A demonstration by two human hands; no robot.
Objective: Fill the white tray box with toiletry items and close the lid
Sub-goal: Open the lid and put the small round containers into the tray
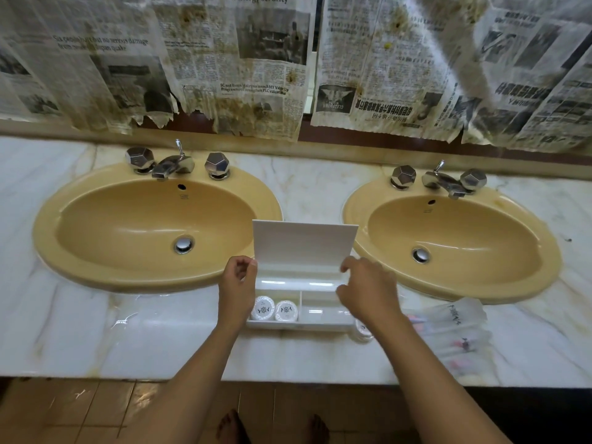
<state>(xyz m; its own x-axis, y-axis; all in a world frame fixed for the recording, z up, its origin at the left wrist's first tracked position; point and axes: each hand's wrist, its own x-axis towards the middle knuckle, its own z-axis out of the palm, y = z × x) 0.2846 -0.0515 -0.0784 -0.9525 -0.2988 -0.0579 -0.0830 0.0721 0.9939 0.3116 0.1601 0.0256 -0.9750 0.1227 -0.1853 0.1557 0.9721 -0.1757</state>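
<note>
Marble worktop (160,331) between two sinks carries the box (301,325), lid (304,245) upright, two soaps (274,309) in its left compartment. Your left hand (237,283) and right hand (368,293) hover loosely curled, gripping nothing. Filling is under way; next, fetch the packets (455,334) at right.

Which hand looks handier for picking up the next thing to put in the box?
Probably the right hand: the clear packets and a round white item lie on its side of the white tray box. The left hand is farther off.

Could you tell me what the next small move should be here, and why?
Probably the right hand should fetch a clear packet from the counter: the white tray box holds only two round soaps, and its lid stands open.
</note>
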